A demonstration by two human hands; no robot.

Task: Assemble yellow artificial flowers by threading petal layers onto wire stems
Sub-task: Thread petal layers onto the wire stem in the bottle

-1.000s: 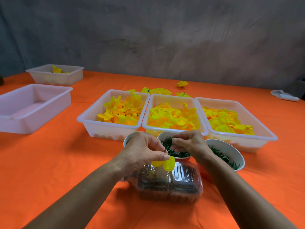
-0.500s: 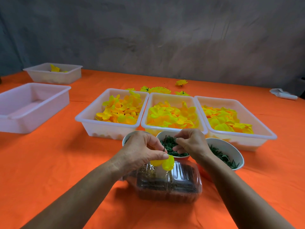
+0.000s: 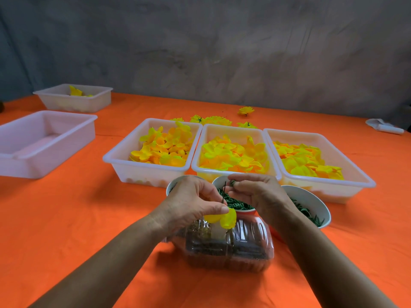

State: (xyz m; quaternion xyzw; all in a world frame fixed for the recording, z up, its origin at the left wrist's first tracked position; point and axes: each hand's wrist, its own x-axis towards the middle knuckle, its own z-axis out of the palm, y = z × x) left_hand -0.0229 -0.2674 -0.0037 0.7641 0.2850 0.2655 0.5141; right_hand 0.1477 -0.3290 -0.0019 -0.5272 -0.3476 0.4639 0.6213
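My left hand (image 3: 191, 203) pinches a small yellow petal layer (image 3: 225, 218) with a thin dark wire stem (image 3: 223, 192) sticking up through it. Close beside it, my right hand (image 3: 258, 194) pinches a small green piece (image 3: 233, 182) just right of the stem's tip, above the middle bowl of green parts (image 3: 231, 201). Three white trays of yellow petals stand behind: left (image 3: 124, 162), middle (image 3: 231, 130), right (image 3: 355, 174). A clear plastic box (image 3: 226, 247) with dark small parts lies under my hands.
Another bowl of green pieces (image 3: 311, 203) sits at the right; a third bowl (image 3: 172, 185) is mostly hidden by my left hand. An empty white tray (image 3: 42, 143) and a farther tray (image 3: 75, 98) stand left. Finished yellow flowers (image 3: 218, 120) lie behind the trays.
My right hand has lifted a green piece out of the middle bowl toward the stem's tip. The left hand kept holding the petal and stem almost still.
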